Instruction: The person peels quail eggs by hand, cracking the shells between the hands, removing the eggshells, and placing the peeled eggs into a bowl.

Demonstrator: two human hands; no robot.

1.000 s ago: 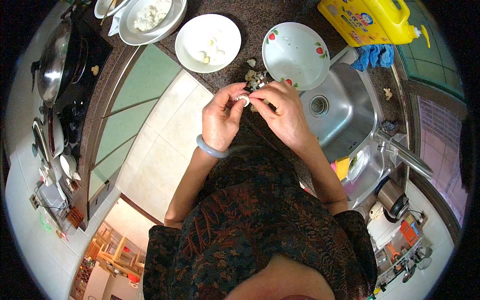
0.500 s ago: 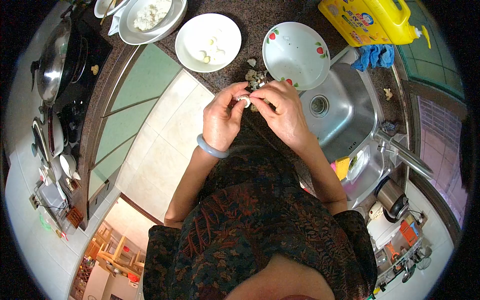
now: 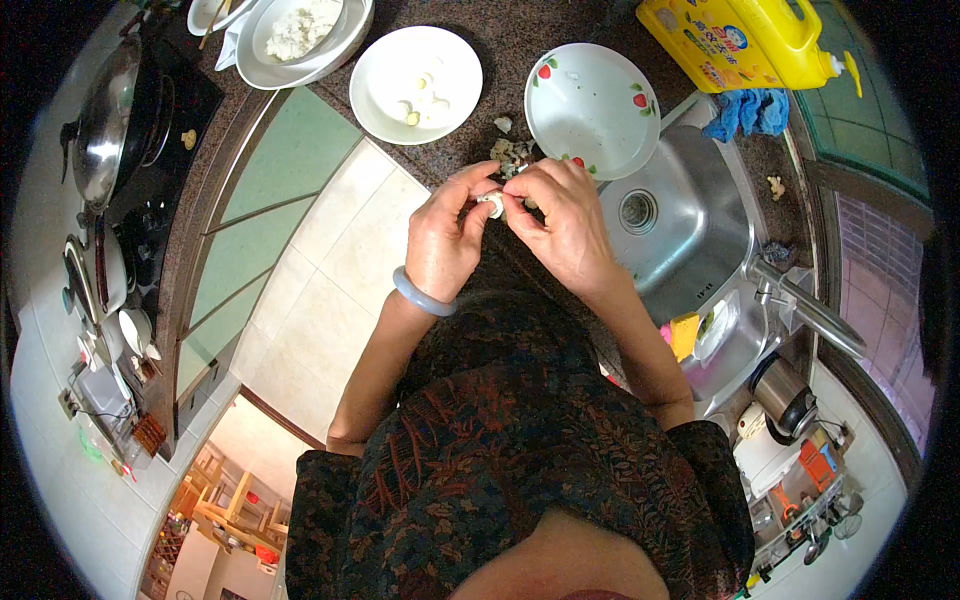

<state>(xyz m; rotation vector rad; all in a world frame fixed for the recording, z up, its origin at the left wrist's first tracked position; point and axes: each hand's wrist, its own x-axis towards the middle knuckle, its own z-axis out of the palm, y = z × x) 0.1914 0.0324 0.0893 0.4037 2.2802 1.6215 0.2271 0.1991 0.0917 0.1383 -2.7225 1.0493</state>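
Between the fingertips of my left hand (image 3: 446,228) is a small white garlic clove (image 3: 492,204), held over the counter edge. My right hand (image 3: 566,222) pinches at the same clove from the other side, its fingertips partly hiding it. Papery garlic skins (image 3: 512,156) lie in a heap on the dark counter just beyond my fingers. Farther off, a white bowl (image 3: 372,92) holds several pale peeled cloves. To its right stands a larger white bowl (image 3: 548,110) with red strawberry designs, with a few dark specks inside.
A steel sink (image 3: 690,230) with a faucet (image 3: 815,308) is at the right. A yellow detergent jug (image 3: 735,45) and a blue cloth (image 3: 745,112) are behind it. At far left are a wok (image 3: 108,140) on the stove and a bowl (image 3: 345,55) of white food.
My fingers have shifted slightly on the clove, and more of its white surface shows. The bowls and the skins have stayed where they were.
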